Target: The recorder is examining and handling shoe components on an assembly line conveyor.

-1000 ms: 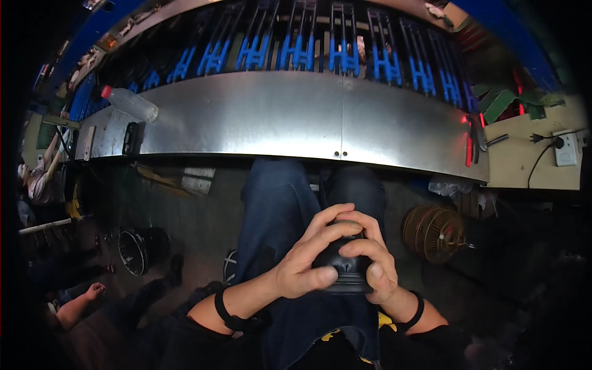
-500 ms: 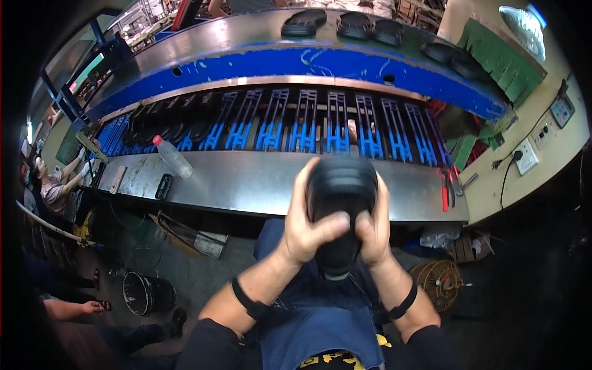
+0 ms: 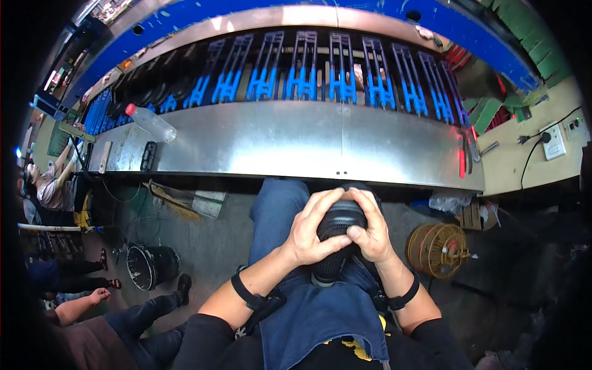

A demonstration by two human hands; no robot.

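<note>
A black shoe [image 3: 336, 222] is held low over my lap, in front of the bench's near edge. My left hand [image 3: 310, 229] wraps round its left side, the thumb lying across the top. On the other side my right hand [image 3: 371, 233] grips it, with its fingers curled over the far end and its thumb near the left one. Part of the shoe is hidden behind my fingers. Beyond it stretches the metal bench top [image 3: 246, 145].
Blue forked racks [image 3: 305, 68] line the bench's far side. A plastic bottle [image 3: 153, 124] and a small black part [image 3: 148, 156] lie left; a red-handled tool [image 3: 462, 157] lies right. On the floor are a bucket [image 3: 151, 265] and a round cage-like basket [image 3: 439, 250]. People are at left.
Both hands have drawn the shoe down and closer to my body, from over the bench edge to my lap. My fingers now curl over its far end. The view has tilted downward.
</note>
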